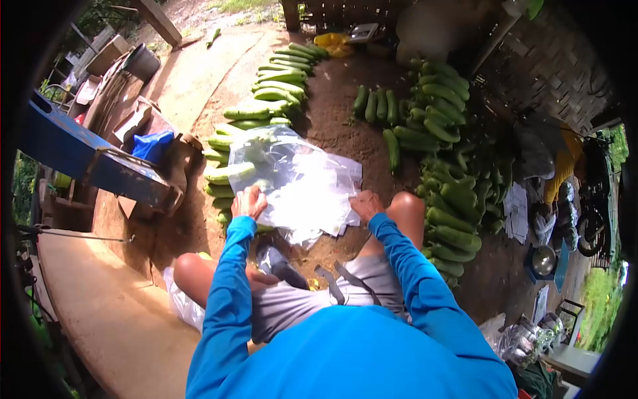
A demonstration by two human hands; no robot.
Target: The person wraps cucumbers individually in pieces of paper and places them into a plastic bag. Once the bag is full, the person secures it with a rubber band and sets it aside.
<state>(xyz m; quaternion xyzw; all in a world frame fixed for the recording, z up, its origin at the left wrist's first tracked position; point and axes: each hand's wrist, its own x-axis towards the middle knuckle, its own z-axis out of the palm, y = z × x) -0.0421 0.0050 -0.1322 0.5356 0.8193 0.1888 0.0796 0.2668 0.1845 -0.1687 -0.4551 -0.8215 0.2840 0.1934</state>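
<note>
A clear plastic bag [266, 149] spreads out in front of my knees, its middle glaring white in the sun. My left hand [249, 202] is closed on its near left edge. At the opposite side, my right hand [367, 205] pinches the right edge, fingers curled in. White paper-like sheets [344, 171] show beside and through the plastic. Long green cucumbers [229, 171] lie in a row along the left, some partly covered by the bag.
More cucumbers [458, 199] are heaped at my right, with a short row [377, 104] ahead. A blue-painted beam [93, 149] juts in from the left above a cardboard box [136, 123]. A wooden board [119, 299] lies near my left knee. Yellow plastic [334, 44] sits at the back.
</note>
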